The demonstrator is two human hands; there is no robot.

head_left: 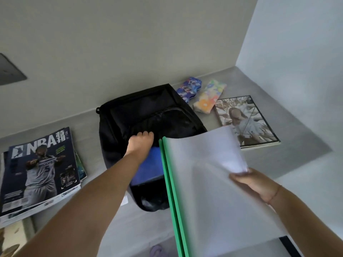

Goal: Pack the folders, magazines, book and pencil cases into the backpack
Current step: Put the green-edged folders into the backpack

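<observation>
A black backpack [148, 112] lies flat on the grey table, its main opening facing me. My left hand [142, 142] grips the upper edge of that opening and holds it apart. A blue folder [148, 167] shows inside the opening. My right hand [254, 184] holds a translucent white folder with a green spine [206, 182] by its right edge, tilted, its far corner over the backpack's opening. A stack of magazines [40, 169] with an NBA cover lies at the left. Two pencil cases, one blue [189, 88] and one flowered [209, 96], and a book [245, 119] lie at the right.
The table [297, 117] ends against a grey wall at the back and a pale wall at the right. A dark wall plate [9, 71] is at the far left. A purple slipper [157, 250] shows on the floor below the table's front edge.
</observation>
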